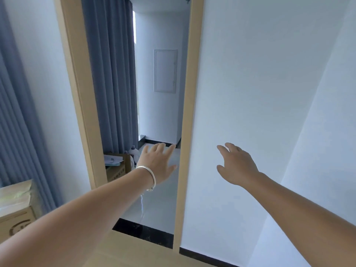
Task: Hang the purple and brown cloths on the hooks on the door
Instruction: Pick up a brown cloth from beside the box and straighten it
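My left hand, with a silver bangle on the wrist, reaches forward into a doorway with its fingers straight and spread, holding nothing. My right hand is stretched out in front of the white wall to the right of the tan door frame, fingers loosely extended and empty. No purple cloth, brown cloth, hook or door leaf shows in the head view.
Beyond the doorway lie a pale tiled floor, blue-grey curtains and a cardboard box with a white bottle behind it. Another box stands at the lower left. A black threshold strip crosses the doorway.
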Action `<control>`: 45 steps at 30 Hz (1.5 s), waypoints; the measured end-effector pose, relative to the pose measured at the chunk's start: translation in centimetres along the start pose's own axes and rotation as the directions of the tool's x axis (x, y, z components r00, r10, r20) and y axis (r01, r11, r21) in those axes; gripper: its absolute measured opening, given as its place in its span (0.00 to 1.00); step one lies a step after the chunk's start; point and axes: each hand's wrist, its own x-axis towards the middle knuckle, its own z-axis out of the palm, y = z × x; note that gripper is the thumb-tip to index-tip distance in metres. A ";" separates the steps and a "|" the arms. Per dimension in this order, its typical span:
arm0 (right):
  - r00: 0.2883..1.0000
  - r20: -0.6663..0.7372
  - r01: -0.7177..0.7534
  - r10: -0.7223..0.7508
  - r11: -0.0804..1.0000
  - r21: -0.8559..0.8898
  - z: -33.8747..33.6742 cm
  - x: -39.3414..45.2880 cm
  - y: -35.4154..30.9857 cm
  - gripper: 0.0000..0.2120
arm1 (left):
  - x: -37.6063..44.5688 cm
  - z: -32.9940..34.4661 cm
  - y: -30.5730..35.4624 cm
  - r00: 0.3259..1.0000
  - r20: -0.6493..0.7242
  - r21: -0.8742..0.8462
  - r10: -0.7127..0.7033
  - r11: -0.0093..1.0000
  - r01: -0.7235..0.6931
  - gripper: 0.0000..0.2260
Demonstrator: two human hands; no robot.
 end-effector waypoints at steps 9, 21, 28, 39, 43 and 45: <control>0.953 0.030 0.299 -0.301 0.952 0.067 6.0 14.2 -7.5 0.27 | 2.9 5.9 -9.5 0.955 0.087 0.099 -0.282 0.957 0.274 0.29; 0.779 0.063 0.614 -0.624 0.779 0.131 12.6 25.1 -31.1 0.31 | -3.3 11.0 -31.9 0.784 0.090 0.158 -0.615 0.786 0.598 0.29; 0.636 0.108 0.753 -0.765 0.645 0.133 16.1 28.1 -46.3 0.31 | -11.1 14.2 -43.1 0.638 0.100 0.168 -0.764 0.645 0.746 0.30; 0.244 0.162 0.912 -0.956 0.283 0.297 24.8 24.2 -66.0 0.31 | -27.2 20.0 -49.9 0.199 0.204 0.288 -0.958 0.254 0.923 0.31; 0.089 0.199 0.932 -0.976 0.152 0.329 30.1 22.5 -72.7 0.31 | -32.1 23.9 -50.1 0.011 0.253 0.334 -0.968 0.098 0.937 0.30; -0.008 0.235 0.929 -0.972 0.080 0.361 33.3 21.3 -75.7 0.30 | -34.4 26.5 -49.4 -0.108 0.303 0.364 -0.947 0.010 0.931 0.29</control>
